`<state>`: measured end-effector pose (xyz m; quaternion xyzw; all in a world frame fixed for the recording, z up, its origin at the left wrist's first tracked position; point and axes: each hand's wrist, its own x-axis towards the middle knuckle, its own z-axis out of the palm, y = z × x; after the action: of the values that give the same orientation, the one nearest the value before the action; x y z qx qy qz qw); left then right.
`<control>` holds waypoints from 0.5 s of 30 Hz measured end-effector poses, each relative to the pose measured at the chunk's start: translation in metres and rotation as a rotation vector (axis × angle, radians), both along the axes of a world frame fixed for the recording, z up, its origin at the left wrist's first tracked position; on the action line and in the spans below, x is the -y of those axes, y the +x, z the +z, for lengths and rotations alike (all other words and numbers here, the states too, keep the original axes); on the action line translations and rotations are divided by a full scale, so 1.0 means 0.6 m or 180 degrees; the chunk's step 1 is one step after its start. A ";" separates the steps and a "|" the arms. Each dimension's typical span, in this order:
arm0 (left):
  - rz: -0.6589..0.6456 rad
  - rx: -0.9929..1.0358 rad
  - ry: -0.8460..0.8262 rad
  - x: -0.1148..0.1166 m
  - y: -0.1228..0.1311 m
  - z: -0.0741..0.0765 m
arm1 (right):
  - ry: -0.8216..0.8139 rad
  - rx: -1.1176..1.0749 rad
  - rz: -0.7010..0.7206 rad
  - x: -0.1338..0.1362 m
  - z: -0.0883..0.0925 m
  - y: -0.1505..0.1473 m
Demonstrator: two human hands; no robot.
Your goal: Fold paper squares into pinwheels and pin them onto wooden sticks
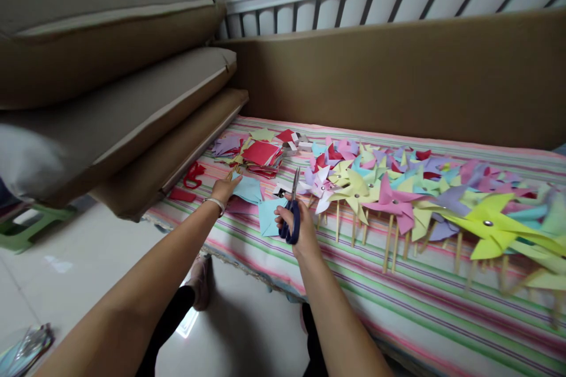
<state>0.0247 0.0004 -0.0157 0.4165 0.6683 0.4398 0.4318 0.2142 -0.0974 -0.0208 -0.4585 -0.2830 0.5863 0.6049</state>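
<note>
My right hand [303, 230] grips dark-blue-handled scissors [293, 215], their blades pointing away from me. Right beside those fingers is a light blue paper square [267, 217] with a cut line in it; whether they also pinch it I cannot tell. Further left, my left hand [224, 190] has its fingers closed at the edge of another light blue paper [248, 189]. Some thin wooden sticks [236, 168] show just beyond that hand. A stack of red paper squares [263, 156] lies behind the blue paper.
Finished paper pinwheels [393, 200] on sticks crowd the right side of the striped cloth [354, 294]. Red-handled scissors [193, 175] lie at left, near stacked cushions [145, 118]. Small white boxes [296, 144] stand at the back. A green stool [26, 227] is on the floor.
</note>
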 end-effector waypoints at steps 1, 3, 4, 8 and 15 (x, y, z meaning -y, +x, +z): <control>-0.0071 0.0053 -0.0070 0.004 0.000 0.006 | 0.0000 -0.0011 0.0007 0.000 0.000 0.000; -0.0249 0.0193 -0.0207 0.016 0.000 0.018 | 0.0008 -0.0024 0.0009 0.000 0.000 0.000; -0.0373 0.0264 -0.0247 0.023 -0.002 0.023 | 0.0012 -0.0022 0.0005 -0.001 -0.001 -0.001; -0.0892 0.0492 -0.0107 0.048 -0.007 0.030 | 0.0012 -0.0010 0.0019 -0.002 -0.003 -0.003; -0.0506 0.0094 0.0239 0.053 0.002 -0.002 | 0.0010 0.0041 0.0073 0.000 -0.004 -0.007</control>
<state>0.0257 -0.0311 -0.0167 0.4775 0.6098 0.4350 0.4592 0.2097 -0.0974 -0.0232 -0.4580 -0.2930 0.5898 0.5971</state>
